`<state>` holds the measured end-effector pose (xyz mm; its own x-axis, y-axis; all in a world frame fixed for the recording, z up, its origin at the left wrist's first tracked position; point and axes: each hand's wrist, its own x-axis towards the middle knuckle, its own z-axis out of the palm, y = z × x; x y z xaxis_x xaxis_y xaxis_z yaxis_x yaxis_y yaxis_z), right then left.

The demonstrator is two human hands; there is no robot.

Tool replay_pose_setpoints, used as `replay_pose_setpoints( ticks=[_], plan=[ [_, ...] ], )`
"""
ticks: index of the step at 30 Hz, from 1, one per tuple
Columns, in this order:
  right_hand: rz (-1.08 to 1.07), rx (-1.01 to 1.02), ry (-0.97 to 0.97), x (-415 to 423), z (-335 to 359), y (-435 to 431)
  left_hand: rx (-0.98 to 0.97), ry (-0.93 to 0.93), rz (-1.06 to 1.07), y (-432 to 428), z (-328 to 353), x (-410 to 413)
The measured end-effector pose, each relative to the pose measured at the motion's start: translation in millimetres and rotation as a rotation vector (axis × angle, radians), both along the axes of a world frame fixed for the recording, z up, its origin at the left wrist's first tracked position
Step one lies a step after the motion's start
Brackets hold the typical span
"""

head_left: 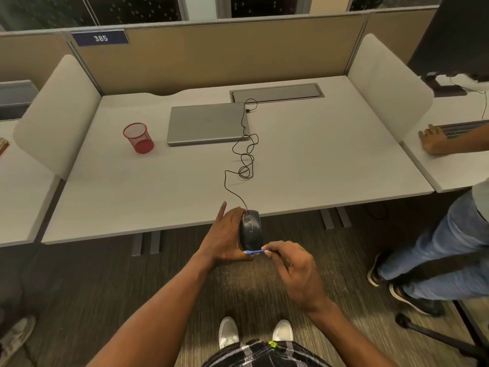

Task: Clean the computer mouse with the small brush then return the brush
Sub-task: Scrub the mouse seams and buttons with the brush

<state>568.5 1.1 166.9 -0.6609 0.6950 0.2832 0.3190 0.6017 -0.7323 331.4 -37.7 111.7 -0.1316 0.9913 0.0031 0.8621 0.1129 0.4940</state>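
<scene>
Head view: the mouse (pixel 250 230) is lifted at the near edge of the desk (pixel 317 160), its far tip over the edge and most of its body out over the carpet (pixel 105 287). My left hand (pixel 225 234) holds it from the left, grip closed round the shell, with one finger pointing straight toward the far side. My right hand (pixel 293 268) has its grip pinched on the blue brush (pixel 255 251), which lies level with its tip at the mouse's near end. A pale mark near the mouse's far-left side is too blurred to read.

The black cable (pixel 244 165) runs from the mouse across the desk in loose loops to the right edge of a closed grey laptop (pixel 207 124). Just beyond the laptop's right corner a flat hatch (pixel 277 93) sits flush in the desk. A red mesh cup (pixel 138 137) stands left of the laptop, well apart from it.

Wide bare desk lies right of the cable and between the cup and the near edge. White side screens bound the desk at left (pixel 58 109) and right (pixel 383 88), and a tan back panel (pixel 211 56) closes the far side. A dark plate (pixel 100 38) on its top left reads "385".

At the next desk on the right, another person's hand (pixel 434 140) rests flat.
</scene>
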Motion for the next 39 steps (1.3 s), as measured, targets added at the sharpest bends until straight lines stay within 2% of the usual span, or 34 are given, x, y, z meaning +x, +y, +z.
replay_pose_setpoints(
  ticks=[5,9,13,17,22,27,39],
  plan=[
    [-0.103,0.092,-0.046,7.6,2.6,4.3,-0.007,0.023,0.006,-1.6,0.4,-1.9],
    [-0.075,-0.003,0.007,0.1,0.7,1.2,-0.003,0.019,0.000,-2.0,-0.4,-2.1],
    [-0.154,0.028,0.027,-1.2,4.1,4.0,0.003,0.015,-0.004,-0.7,1.6,-0.7],
    [-0.188,-0.129,0.171,-11.1,18.7,9.7,-0.013,0.019,-0.006,-1.5,1.3,-1.1],
    [-0.236,-0.231,0.205,-25.1,26.4,28.3,-0.040,-0.001,-0.010,-2.6,1.6,4.2],
    [-0.178,-0.156,0.126,-34.9,31.7,41.4,-0.021,-0.037,-0.020,-2.6,4.0,9.3],
    [0.158,0.077,-0.064,-40.0,15.6,35.9,0.028,-0.029,-0.013,-14.7,4.1,6.6]
  ],
)
